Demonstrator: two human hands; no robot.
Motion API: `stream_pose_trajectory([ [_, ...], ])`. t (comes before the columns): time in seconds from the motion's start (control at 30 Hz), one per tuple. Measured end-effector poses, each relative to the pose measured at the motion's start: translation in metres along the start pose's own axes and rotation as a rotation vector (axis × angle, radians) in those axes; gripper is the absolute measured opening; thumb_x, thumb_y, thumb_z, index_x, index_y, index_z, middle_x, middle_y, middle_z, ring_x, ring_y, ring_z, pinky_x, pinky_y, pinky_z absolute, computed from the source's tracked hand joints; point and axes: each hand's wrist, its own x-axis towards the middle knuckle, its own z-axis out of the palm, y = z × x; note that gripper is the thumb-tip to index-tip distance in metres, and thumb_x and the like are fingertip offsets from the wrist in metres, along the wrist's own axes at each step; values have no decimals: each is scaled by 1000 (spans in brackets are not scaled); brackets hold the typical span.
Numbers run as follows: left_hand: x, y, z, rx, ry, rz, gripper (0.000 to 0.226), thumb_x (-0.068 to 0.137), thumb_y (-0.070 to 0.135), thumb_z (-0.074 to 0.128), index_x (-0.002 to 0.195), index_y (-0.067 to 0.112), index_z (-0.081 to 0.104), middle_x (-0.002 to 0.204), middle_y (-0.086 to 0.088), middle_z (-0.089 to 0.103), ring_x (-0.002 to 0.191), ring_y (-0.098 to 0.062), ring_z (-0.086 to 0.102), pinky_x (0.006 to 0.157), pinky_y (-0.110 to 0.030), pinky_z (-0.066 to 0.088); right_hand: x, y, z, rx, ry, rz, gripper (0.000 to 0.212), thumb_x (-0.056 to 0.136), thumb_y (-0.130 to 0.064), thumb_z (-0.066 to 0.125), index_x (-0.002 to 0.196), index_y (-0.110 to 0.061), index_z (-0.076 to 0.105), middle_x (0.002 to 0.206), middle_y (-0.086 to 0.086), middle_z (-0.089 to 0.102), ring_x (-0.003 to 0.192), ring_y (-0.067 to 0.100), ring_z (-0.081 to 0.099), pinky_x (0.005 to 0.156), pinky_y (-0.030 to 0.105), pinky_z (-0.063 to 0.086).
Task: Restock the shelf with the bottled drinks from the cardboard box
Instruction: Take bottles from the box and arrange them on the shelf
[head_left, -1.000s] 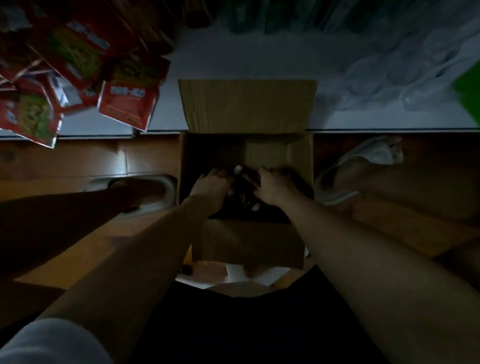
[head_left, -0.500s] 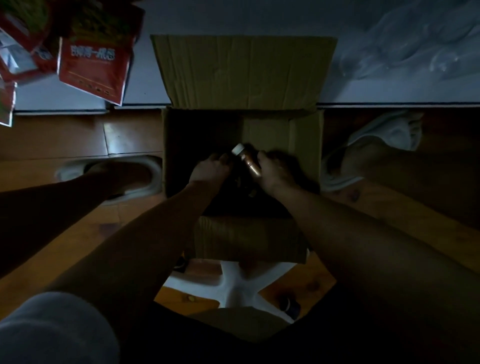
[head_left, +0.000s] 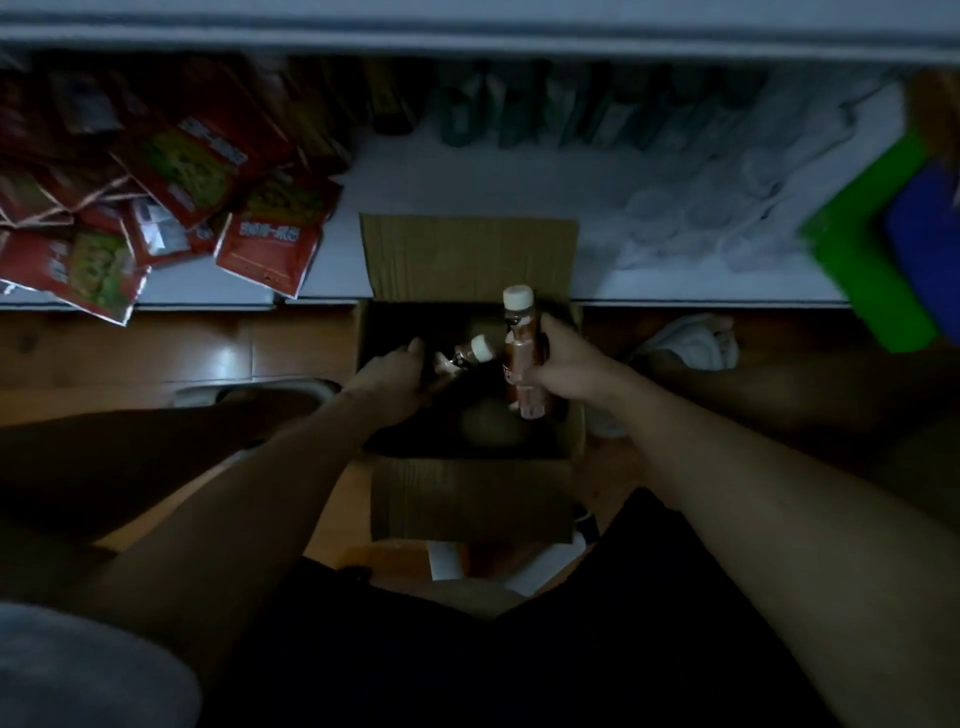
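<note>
— Over the open cardboard box (head_left: 470, 499), what is the right hand (head_left: 566, 371) doing?
— Clamping its fingers around an upright white-capped brown bottle (head_left: 524, 358).
— And the left hand (head_left: 389, 384)?
— Curling around a second bottle (head_left: 467, 356), tilted inside the box below the white shelf (head_left: 467, 176).

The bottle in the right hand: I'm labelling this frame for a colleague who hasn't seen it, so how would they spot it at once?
Find the open cardboard box on the floor below the white shelf. Over its right side, the right hand grips an upright bottle with a reddish-brown label and a white cap. The other bottle, by the left hand, lies tilted and lower in the box.
</note>
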Motion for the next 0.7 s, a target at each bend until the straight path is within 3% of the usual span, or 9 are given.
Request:
stream_pose_trajectory([
  [0.07, -8, 0, -14, -155, 40, 6, 65, 74, 31, 77, 125, 13, 41, 112, -10, 59, 101, -32, 59, 76, -36, 44, -13, -13, -12, 27, 29, -33, 58, 72, -16, 79, 122, -26, 49, 123, -4, 60, 117, 16, 56, 98, 34, 46],
  [0.2, -26, 8, -40, -437, 127, 92, 65, 70, 30, 81, 122, 23, 44, 100, 11, 55, 96, -15, 57, 73, -25, 42, -38, -33, -25, 160, 92, -95, 64, 70, -20, 81, 123, -34, 47, 121, -11, 61, 114, 12, 57, 99, 38, 46],
  [0.33, -44, 19, -60, -564, 182, 208, 74, 75, 27, 79, 136, 27, 38, 120, 4, 58, 107, -12, 54, 90, -30, 44, -59, -51, -25, 255, 149, -177, 53, 71, -17, 81, 99, -49, 48, 104, -21, 60, 99, -1, 56, 90, 33, 49],
  [0.4, -53, 24, -71, -576, 207, 247, 76, 75, 28, 79, 137, 32, 35, 123, 5, 56, 111, -15, 54, 95, -35, 45, -67, -60, -26, 272, 163, -222, 54, 71, -16, 80, 101, -48, 50, 105, -20, 61, 100, -1, 56, 86, 30, 50],
  [0.5, -67, 32, -90, -627, 266, 324, 72, 74, 29, 80, 131, 40, 39, 114, 14, 55, 109, -15, 57, 90, -31, 46, -76, -73, -30, 331, 152, -250, 60, 74, -10, 78, 120, -36, 50, 111, -14, 62, 107, 7, 58, 89, 34, 52],
  [0.63, -83, 41, -118, -739, 372, 407, 74, 70, 28, 84, 130, 40, 43, 115, 20, 56, 99, 7, 58, 78, -9, 45, -88, -86, -39, 465, 85, -253, 51, 81, -2, 69, 121, -28, 51, 114, -1, 66, 110, 22, 61, 91, 47, 52],
  [0.7, -91, 46, -128, -769, 426, 441, 73, 68, 27, 85, 128, 39, 45, 112, 17, 58, 93, 12, 58, 70, -2, 44, -93, -96, -39, 581, 54, -257, 39, 84, 1, 61, 112, -25, 53, 106, 3, 67, 99, 21, 65, 80, 42, 54],
])
